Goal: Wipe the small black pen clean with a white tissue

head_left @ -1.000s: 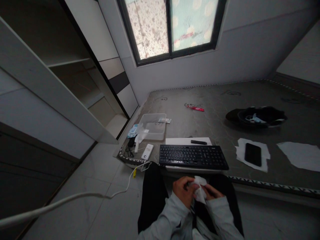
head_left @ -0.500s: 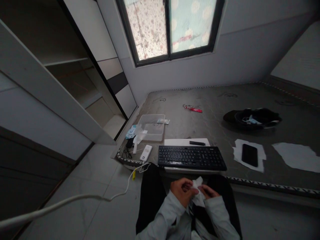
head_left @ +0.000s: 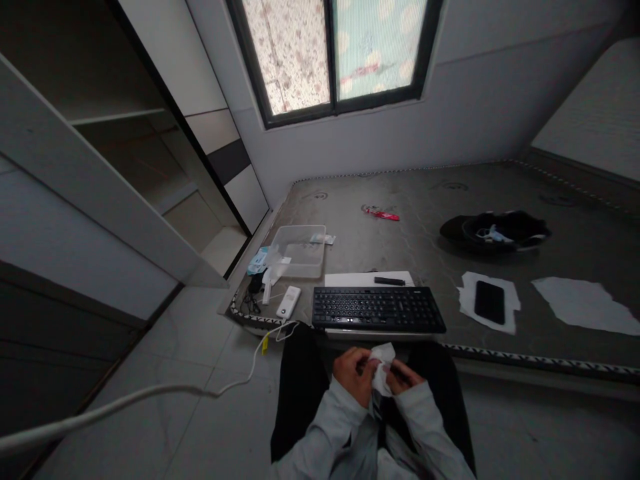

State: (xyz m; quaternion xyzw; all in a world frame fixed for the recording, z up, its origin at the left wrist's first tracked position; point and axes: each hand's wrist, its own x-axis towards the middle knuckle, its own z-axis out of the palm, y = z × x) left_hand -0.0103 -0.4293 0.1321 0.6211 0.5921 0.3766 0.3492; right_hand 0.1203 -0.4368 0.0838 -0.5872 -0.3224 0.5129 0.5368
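Mattress (head_left: pixel 425 220) fills the middle and right of frame, bare, piped edge running along its near side. Wardrobe (head_left: pixel 100 167) open at upper left, window (head_left: pixel 330 57) top centre, tiled floor (head_left: pixel 190 373) lower left with a white cable (head_left: pixel 150 397) trailing across it.

On the mattress, near edge centre: black keyboard (head_left: pixel 379 309) lying on a white board (head_left: pixel 367 279), a small dark stick-like item just behind it. Right of the keyboard, a phone (head_left: pixel 489 301) on a paper sheet; another paper sheet (head_left: pixel 580 305) further right. Dark cap (head_left: pixel 495 231) at middle right. Clear tray (head_left: pixel 297 251) left of centre; white power bank (head_left: pixel 289 301) near the mattress corner. Red wrapper (head_left: pixel 381 213) far centre.

Bottom centre: left hand (head_left: pixel 353 375) and right hand (head_left: pixel 403 377) meet over the lap, both clenched on a crumpled white tissue (head_left: pixel 381 363). Tissue is held between the fingertips, below the keyboard's front edge, not touching it.

Progress, judged: tissue looks bunched, being worked or folded in the hands; keyboard shows no contact yet, so any wiping appears still ahead.

Room: clear gap between hands and keyboard edge; mattress edge is close in front; open space to left and right of the keyboard; cable at lower left could snag.
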